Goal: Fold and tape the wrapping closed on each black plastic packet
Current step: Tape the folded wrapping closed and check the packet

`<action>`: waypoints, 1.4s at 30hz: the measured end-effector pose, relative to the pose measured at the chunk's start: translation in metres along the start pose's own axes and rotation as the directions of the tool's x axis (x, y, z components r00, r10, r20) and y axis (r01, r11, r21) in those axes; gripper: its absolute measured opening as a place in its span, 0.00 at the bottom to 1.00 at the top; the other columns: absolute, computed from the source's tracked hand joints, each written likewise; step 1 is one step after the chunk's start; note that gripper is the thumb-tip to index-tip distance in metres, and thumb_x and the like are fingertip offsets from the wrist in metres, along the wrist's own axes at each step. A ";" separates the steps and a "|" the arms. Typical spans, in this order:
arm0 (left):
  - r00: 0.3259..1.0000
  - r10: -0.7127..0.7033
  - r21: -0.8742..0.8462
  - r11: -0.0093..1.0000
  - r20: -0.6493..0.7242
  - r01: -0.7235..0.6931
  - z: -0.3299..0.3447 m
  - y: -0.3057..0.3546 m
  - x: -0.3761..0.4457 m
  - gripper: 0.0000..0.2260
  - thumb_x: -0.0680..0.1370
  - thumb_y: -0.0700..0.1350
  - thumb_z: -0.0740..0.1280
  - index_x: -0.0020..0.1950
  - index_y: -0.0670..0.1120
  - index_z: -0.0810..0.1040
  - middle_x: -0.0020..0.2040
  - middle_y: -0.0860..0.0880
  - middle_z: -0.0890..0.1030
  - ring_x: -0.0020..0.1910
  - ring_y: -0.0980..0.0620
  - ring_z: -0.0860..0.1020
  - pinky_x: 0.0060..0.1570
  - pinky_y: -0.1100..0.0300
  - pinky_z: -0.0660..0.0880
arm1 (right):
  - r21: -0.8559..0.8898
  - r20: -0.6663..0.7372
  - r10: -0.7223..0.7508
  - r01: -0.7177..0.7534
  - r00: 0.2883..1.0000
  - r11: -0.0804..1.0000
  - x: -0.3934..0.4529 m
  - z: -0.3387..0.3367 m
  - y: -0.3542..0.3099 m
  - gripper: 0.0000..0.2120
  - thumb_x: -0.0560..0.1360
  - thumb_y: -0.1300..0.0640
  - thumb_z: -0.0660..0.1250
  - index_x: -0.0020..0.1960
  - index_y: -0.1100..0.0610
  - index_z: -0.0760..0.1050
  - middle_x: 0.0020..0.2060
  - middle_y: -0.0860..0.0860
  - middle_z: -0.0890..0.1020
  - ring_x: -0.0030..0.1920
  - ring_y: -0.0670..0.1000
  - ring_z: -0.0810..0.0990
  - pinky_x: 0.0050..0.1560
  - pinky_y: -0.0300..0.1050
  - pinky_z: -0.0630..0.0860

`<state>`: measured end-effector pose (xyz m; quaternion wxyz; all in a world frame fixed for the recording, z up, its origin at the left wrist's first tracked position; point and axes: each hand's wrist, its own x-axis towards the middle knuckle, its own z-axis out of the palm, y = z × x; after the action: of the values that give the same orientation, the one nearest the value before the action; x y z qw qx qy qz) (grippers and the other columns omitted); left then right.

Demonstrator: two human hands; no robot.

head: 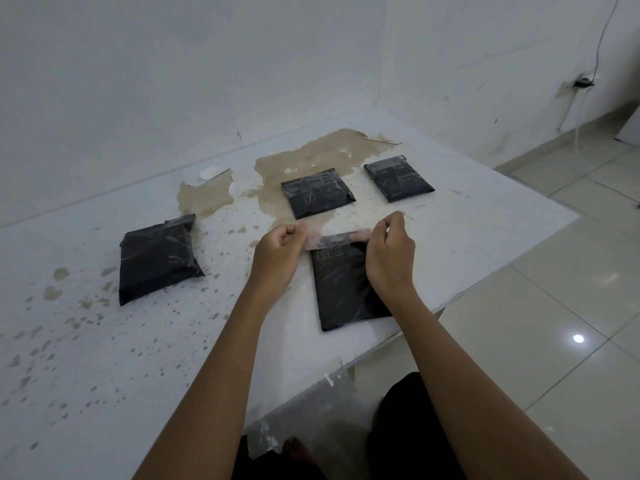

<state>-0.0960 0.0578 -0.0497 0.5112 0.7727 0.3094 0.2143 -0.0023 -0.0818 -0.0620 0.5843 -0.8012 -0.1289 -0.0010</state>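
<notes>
Several black plastic packets lie on a worn white table (104, 358). The nearest packet (343, 289) sits in front of me near the table's right edge. A clear strip of tape (330, 240) is stretched across its far end. My left hand (278, 252) pinches the strip's left end, and my right hand (391, 252) pinches its right end and covers the packet's right side. Another packet (157, 259) lies to the left, one (317, 192) just beyond my hands, and one (398, 178) at the far right, all with shiny tape on them.
The tabletop has large brown patches (311, 157) where the white coating has peeled. White walls close the far side. The table's right edge (502, 271) drops to a glossy tiled floor (554, 306). A wall socket with a cable (583, 83) is at the far right.
</notes>
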 end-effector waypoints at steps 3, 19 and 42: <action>1.000 0.000 -0.007 1.000 -0.022 0.000 0.001 -0.002 0.001 0.12 0.82 0.56 0.66 0.50 0.49 0.83 0.46 0.55 0.85 0.44 0.58 0.80 0.40 0.68 0.72 | -0.003 -0.022 -0.006 0.006 1.000 1.000 -0.001 -0.004 -0.001 0.10 0.84 0.55 0.52 0.45 0.51 0.64 0.39 0.58 0.84 0.35 0.56 0.78 0.36 0.55 0.73; 0.994 0.092 0.036 0.995 -0.066 -0.090 0.007 -0.008 -0.003 0.09 0.81 0.53 0.69 0.48 0.48 0.81 0.39 0.57 0.85 0.36 0.67 0.79 0.34 0.75 0.70 | -0.076 -0.137 -0.023 0.012 0.990 0.997 -0.012 -0.009 -0.007 0.08 0.84 0.57 0.59 0.47 0.55 0.73 0.37 0.48 0.77 0.49 0.52 0.75 0.52 0.45 0.69; 0.998 0.046 0.024 0.999 -0.033 -0.045 0.004 -0.009 0.001 0.09 0.83 0.51 0.66 0.50 0.46 0.79 0.45 0.57 0.87 0.30 0.64 0.78 0.29 0.69 0.71 | -0.079 -0.151 0.048 -0.060 0.987 0.995 -0.011 -0.010 -0.003 0.08 0.82 0.59 0.63 0.50 0.59 0.80 0.45 0.54 0.78 0.50 0.46 0.64 0.44 0.25 0.63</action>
<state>-0.0949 0.0586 -0.0597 0.4918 0.7819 0.3027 0.2350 -0.0124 -0.0926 -0.0582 0.5584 -0.8256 -0.0629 -0.0505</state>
